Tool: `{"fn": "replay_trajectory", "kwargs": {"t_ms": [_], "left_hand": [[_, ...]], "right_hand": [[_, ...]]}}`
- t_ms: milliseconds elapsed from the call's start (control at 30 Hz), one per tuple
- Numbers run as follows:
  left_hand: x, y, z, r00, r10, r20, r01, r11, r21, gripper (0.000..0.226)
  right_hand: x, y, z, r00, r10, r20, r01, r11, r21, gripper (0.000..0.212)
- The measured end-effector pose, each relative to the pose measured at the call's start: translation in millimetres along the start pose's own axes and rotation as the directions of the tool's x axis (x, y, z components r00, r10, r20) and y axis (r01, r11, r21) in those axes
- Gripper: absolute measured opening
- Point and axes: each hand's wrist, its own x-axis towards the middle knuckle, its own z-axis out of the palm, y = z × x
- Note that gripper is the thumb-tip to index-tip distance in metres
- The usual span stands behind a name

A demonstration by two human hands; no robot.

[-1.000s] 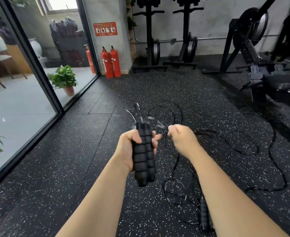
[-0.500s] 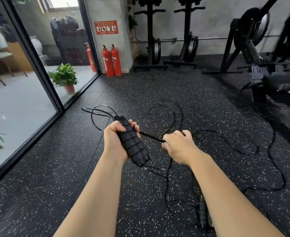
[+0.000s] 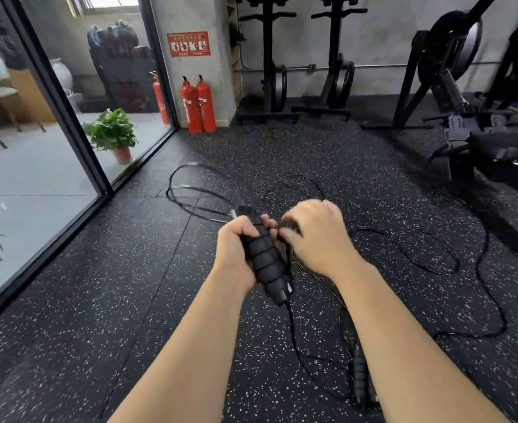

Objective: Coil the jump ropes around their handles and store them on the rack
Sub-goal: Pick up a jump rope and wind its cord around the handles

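My left hand (image 3: 236,248) is closed around a pair of black ribbed foam handles (image 3: 265,261), held tilted with the top leaning left. A loop of thin black rope (image 3: 187,190) sticks out from the handles' upper end toward the glass wall. My right hand (image 3: 315,236) is right beside the handles, fingers pinched on the rope against them. More rope hangs below the handles to the floor. A second jump rope (image 3: 453,264) lies spread in loose loops on the floor, with its black handles (image 3: 361,377) lying near my right forearm.
Black speckled rubber floor (image 3: 114,285). A glass wall with a dark frame (image 3: 68,123) runs along the left. Two red fire extinguishers (image 3: 198,105) stand at the back wall, plate racks (image 3: 270,71) behind them, and a bench and machine (image 3: 480,141) at the right.
My right hand has moved left and up from holding the rope taut to touching the handles. The handles have swung from upright to tilted, and the loop now sticks out leftward.
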Motion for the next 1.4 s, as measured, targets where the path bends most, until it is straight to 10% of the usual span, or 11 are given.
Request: {"fn": "replay_trajectory", "kwargs": {"t_ms": [67,133,233,300,400,500,700,967,1133,1267,1400], "left_hand": [[2,7,-7,1.000,0.022,-0.010,-0.023,0.992,-0.128,0.031],[3,14,-13,0.999,0.039,-0.002,-0.039,0.967,-0.251,0.031],[6,18,-18,0.997,0.069,0.040,-0.051,0.937,-0.346,0.035],[6,16,-16,0.993,0.085,0.076,-0.048,0.918,-0.393,0.032],[2,15,-10,0.990,0.106,0.092,-0.055,0.895,-0.443,0.027],[2,20,-13,0.992,0.110,0.053,-0.072,0.876,-0.478,0.026],[2,31,-26,0.977,0.138,-0.164,-0.184,0.931,-0.314,0.022],[2,30,-29,0.966,0.137,-0.220,-0.193,0.947,-0.259,0.022],[-3,39,-33,0.992,0.128,-0.009,-0.123,0.926,-0.356,0.022],[-7,41,-35,0.985,0.130,0.111,-0.080,0.924,-0.373,0.026],[-7,39,-33,0.980,0.092,0.175,-0.027,0.939,-0.343,0.027]], "right_hand": [[-1,9,-11,0.921,0.139,-0.365,-0.062,0.975,0.214,0.019],[-6,21,-14,0.790,0.460,-0.407,-0.249,0.846,0.472,0.025],[-21,31,9,0.772,0.589,0.238,-0.588,0.520,0.620,0.035],[-36,27,32,0.698,0.340,0.631,-0.676,0.604,0.423,0.047],[-42,18,55,0.611,0.194,0.768,-0.641,0.690,0.336,0.045],[-43,12,63,0.627,0.163,0.762,-0.590,0.738,0.327,0.012],[-35,31,61,0.774,0.462,0.433,-0.462,0.880,-0.113,0.021],[-29,16,64,0.794,0.532,0.295,-0.477,0.845,-0.240,0.021],[-22,21,56,0.701,0.439,0.563,-0.549,0.836,0.032,0.016],[-7,12,24,0.853,0.424,0.305,-0.502,0.826,0.255,0.019],[0,-21,12,0.924,0.156,0.351,-0.381,0.467,0.798,0.022]]}}
